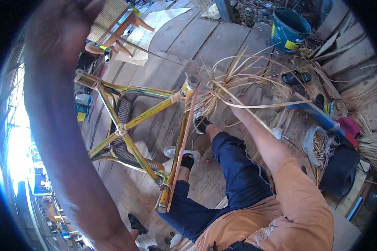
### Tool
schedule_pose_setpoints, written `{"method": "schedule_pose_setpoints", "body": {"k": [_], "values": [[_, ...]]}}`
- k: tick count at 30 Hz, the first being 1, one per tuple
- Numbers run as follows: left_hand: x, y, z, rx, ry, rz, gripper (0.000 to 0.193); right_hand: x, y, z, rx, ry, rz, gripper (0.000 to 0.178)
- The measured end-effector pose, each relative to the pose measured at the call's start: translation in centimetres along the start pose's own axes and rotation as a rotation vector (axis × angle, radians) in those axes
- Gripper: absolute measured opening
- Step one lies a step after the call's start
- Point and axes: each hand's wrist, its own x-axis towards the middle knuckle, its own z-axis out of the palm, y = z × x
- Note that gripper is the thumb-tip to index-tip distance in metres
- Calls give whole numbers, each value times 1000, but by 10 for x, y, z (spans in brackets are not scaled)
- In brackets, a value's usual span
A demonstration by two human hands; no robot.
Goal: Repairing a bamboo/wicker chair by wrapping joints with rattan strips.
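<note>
While the right hand (234, 109) pinches the rattan strip (264, 104) by the bamboo frame (155, 109), keep it taut; the raised left hand's (67, 25) grip I cannot tell.

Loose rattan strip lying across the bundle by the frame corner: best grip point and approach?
Judging by its pose, take the pale flat strip on its free span right of the splayed rattan bundle, pinching across its flat faces from above. That stretch lies clear of the tangle and the bamboo frame; the right hand is nearest.
</note>
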Motion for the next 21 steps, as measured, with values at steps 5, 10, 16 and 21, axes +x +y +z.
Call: {"method": "schedule_pose_setpoints", "body": {"k": [5, 10, 16, 21], "values": [[-18, -55, 54, 1129, 0, 44, 57, -9, 4, -57, 333, 139, -231, 30], [-20, -101, 68, 1331, 23, 44, 35, -11, -7, -151, 334, 14, -208, 30], [-103, -172, 109, 658, 54, -369, 40, -76, -17, -180, 625, -463, 617, 21], [-159, -189, 143, 403, -26, -632, 50, -168, -76, -210, 478, -1005, 584, 23]]}}
